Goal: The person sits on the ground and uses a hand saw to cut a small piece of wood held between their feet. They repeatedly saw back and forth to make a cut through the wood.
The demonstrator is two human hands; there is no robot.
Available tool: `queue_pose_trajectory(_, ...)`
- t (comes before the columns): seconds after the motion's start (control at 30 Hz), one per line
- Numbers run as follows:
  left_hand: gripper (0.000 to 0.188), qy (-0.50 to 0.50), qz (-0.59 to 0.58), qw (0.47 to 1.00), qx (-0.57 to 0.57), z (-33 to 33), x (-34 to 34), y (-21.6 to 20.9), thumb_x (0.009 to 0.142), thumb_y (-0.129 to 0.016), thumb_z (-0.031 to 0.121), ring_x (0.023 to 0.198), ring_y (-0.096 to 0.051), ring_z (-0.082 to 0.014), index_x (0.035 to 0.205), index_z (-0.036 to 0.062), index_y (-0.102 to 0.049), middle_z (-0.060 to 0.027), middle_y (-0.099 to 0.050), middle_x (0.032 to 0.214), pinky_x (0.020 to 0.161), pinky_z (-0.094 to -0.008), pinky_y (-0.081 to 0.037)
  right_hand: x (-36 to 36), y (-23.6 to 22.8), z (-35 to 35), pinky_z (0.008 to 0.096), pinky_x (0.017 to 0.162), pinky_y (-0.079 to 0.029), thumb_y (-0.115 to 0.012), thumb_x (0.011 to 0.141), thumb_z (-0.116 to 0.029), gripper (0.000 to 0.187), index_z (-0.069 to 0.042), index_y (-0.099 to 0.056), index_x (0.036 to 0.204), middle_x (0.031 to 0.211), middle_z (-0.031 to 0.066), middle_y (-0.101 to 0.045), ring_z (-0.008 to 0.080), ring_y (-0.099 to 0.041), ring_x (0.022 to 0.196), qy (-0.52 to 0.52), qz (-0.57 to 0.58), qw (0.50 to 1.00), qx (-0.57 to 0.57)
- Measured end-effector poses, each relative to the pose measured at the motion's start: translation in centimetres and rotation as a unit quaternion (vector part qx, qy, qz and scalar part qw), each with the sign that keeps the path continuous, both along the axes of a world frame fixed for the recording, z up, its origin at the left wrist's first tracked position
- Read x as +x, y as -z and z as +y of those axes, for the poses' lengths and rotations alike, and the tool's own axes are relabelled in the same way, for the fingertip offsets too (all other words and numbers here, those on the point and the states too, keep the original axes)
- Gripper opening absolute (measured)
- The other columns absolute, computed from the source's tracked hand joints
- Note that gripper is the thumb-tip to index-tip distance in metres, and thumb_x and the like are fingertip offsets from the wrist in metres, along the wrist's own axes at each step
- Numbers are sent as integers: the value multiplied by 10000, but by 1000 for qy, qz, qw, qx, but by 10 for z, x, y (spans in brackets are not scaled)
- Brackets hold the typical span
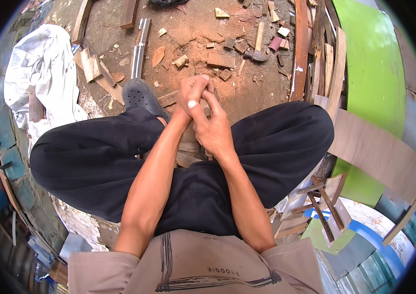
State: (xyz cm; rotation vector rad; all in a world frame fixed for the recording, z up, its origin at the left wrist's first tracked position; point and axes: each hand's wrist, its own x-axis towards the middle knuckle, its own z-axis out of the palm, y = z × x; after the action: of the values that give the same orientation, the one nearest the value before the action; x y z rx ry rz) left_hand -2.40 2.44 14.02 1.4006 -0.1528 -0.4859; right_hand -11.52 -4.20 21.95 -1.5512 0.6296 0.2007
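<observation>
Over the ground between my bent knees, my two hands meet. My left hand [193, 92] is closed, its fingers curled away from view. Just nearer to me, my right hand [214, 130] is also closed, its thumb and fingers pressed against my left hand. Whatever lies inside the fingers is hidden. Beyond the hands, a reddish-brown wood block [221, 61] rests on the dirt among several offcuts. A claw hammer [258, 46] with a wooden handle lies a little farther to the right.
A dark clog [141, 98] is on my left foot, close to a long striped strip [140, 46]. White cloth [41, 73] lies at the left. Along the right stand long boards [300, 54], a bright green panel [372, 63] and a plywood sheet [374, 144].
</observation>
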Motion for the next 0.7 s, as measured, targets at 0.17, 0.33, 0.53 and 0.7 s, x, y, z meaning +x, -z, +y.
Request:
queue_pose_trajectory(0.17,335,46,-155,987,-25,14,-77,-80,922,-495,212,603,-519,-192,637,52,-570,-57,-562,604,721,-334,-431,-78,-87,-3,364,949,-506,-750,927,-254,600,9,-493,1401,1161,258,-686,294,-670,1168,-64,-66,995,-24)
queue_pose_trajectory(0.33,367,27,-107,994,-15,10,-70,-51,942,-462,218,612,-511,-244,644,46,-590,-87,-583,638,758,-361,-430,-63,-60,-3,360,951,-508,-720,939,-193,524,19,-517,1372,1158,249,-684,298,-676,1157,-56,-50,995,-58)
queue_pose_trajectory(0.53,348,-153,-54,981,107,20,-2,-9,1049,-508,259,794,-671,-138,1038,-11,-728,-100,-770,930,729,-285,-513,-16,3,5,390,987,-484,-654,981,-277,493,-30,-523,1388,1278,231,-650,368,-635,1199,-33,-49,991,-120)
queue_pose_trajectory(0.7,370,-313,134,936,91,58,17,26,1039,-530,264,1014,-683,-177,1176,-54,-661,-138,-750,1090,936,-301,-482,-88,-64,10,394,1074,-442,-636,985,-182,510,-30,-489,1449,1389,253,-584,367,-554,1327,-45,-11,997,-67)
